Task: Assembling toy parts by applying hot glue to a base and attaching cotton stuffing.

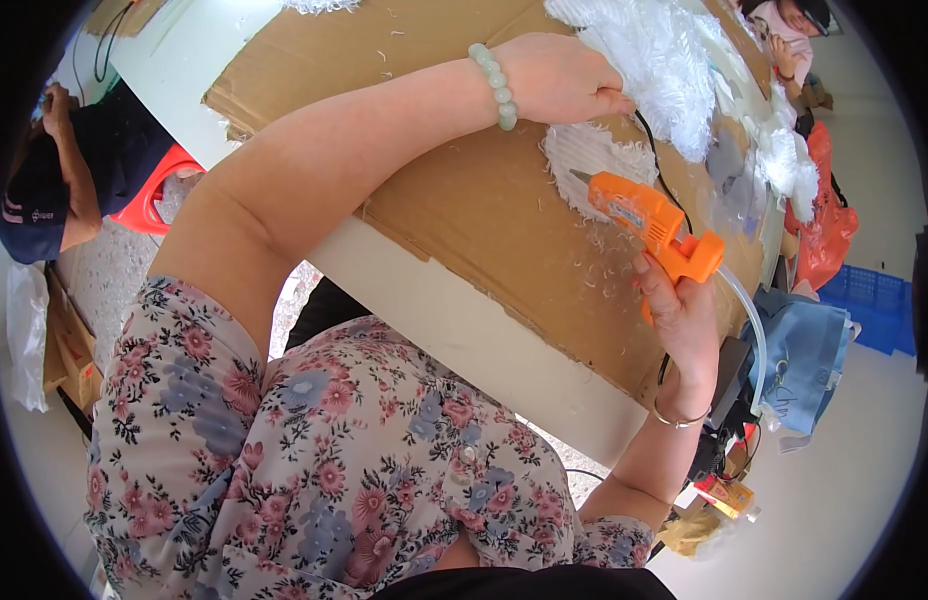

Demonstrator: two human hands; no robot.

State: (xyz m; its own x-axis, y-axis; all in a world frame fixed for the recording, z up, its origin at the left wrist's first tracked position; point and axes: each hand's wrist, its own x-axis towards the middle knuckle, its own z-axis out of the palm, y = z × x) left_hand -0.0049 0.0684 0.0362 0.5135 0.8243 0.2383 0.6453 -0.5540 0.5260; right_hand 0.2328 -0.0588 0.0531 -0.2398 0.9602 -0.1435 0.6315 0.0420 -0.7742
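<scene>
- Right hand (pixel 679 320), nearest in: wrist raised, bangle (pixel 681 421) on it, fingers closed around the handle of the orange glue gun (pixel 639 210).
- Glue gun is held above the cardboard sheet (pixel 464 225) on the white table (pixel 454 315). Long axis runs slantwise; nozzle points up-left, away from the body; rear end down-right.
- Translucent glue stick (pixel 756 335) loaded in its rear, curving down toward the near right.
- Ridged white fluffy piece (pixel 594 160) lies on the cardboard behind the nozzle; contact cannot be told.
- Left hand (pixel 564 78), farther out: arm bent across the cardboard, bead bracelet (pixel 496 85) at wrist, fingers curled shut, thumb tucked in, apparently pinching the black cable (pixel 662 165).
- White feathery material (pixel 649 65) heaped just beyond it.
- Right side, past the table: light-blue bag (pixel 799 350), blue crate (pixel 869 300), red plastic bag (pixel 827 215); contents of all three cannot be told.
- Co-worker (pixel 789 40), far upper right, one hand raised.
</scene>
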